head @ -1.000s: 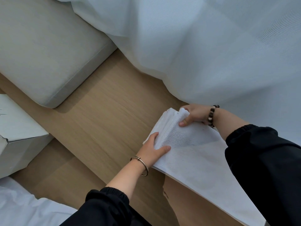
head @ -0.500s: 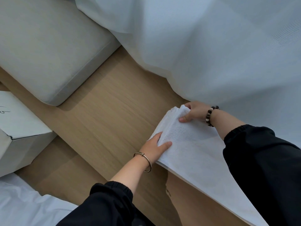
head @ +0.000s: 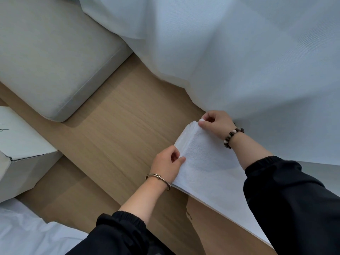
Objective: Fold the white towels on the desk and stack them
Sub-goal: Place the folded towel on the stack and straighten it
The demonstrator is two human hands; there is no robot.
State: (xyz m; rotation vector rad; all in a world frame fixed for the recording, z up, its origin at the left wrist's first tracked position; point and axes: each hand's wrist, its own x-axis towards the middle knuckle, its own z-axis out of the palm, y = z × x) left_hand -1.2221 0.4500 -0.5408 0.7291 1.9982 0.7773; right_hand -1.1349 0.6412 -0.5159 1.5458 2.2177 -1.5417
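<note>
From the head view, the left hand (head: 168,162) pinches the near corner of the white towel (head: 202,155) between thumb and forefinger, with the other fingers curled. The right hand (head: 215,124) pinches the towel's far corner the same way, thumb on top. Both hands grasp the towel along the same short end, where several folded layers show as thin stacked edges. The towel lies flat on the white desk (head: 235,208), its pinched end at the desk's corner. A gold bangle (head: 159,180) circles the left wrist just beside the towel's near edge, and a beaded bracelet (head: 232,137) sits on the right wrist above the towel's far side. Black sleeves (head: 294,208) cover both forearms. Beyond the towel hangs a pale curtain (head: 239,52). Left of the towel is wooden floor (head: 119,126), then a grey cushion (head: 46,52), and well apart, a white box (head: 20,144).
</note>
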